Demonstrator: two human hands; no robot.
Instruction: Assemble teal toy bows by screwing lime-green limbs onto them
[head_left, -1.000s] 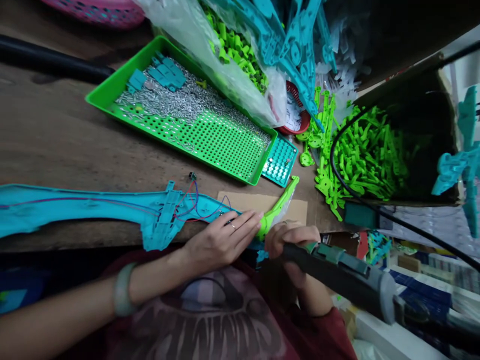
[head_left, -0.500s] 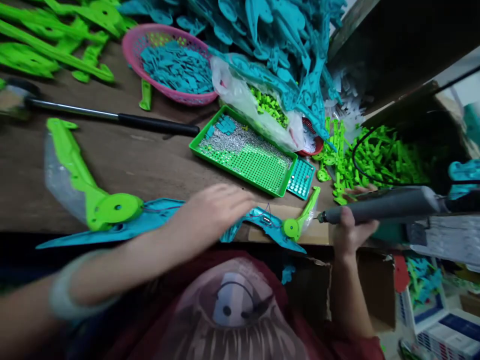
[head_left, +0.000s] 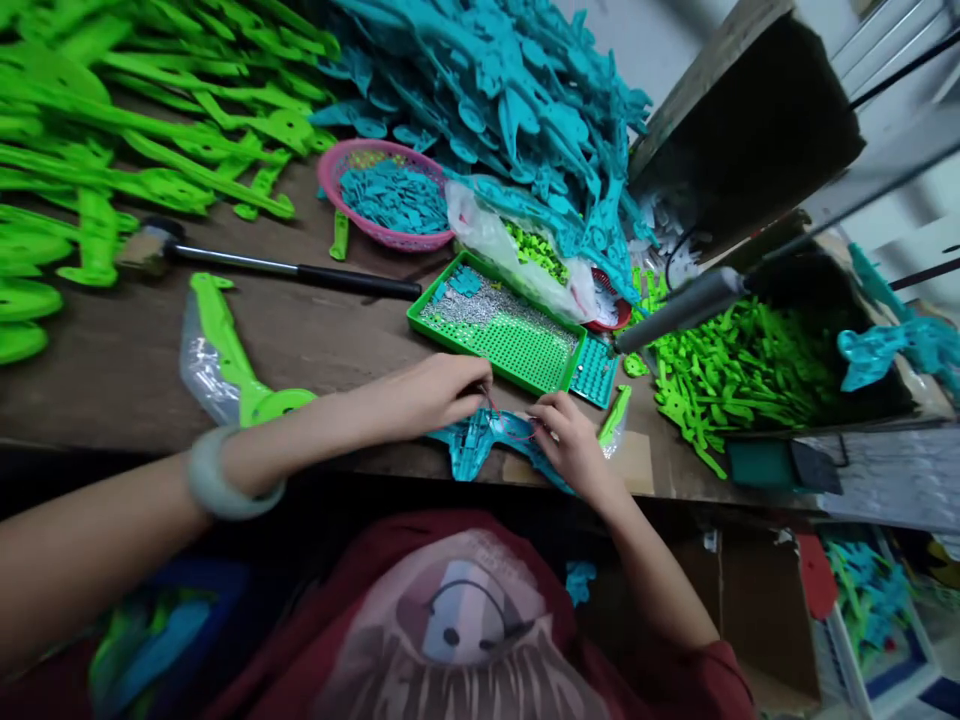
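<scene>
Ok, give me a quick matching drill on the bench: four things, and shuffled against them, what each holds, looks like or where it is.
1. pink basket
2. green tray
3. mallet
4. red wire

A. black-handled
B. between the left hand and right hand
C. heaped with blue pieces
D. scattered with silvery pieces

Pairs: 1-C; 2-D; 3-A; 4-B

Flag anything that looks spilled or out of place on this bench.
A few blue pieces lie among silver bits in the green tray, looking like strays. Green parts trail from the dark box onto the bench, as if spilled. I see no clear damage.
</scene>
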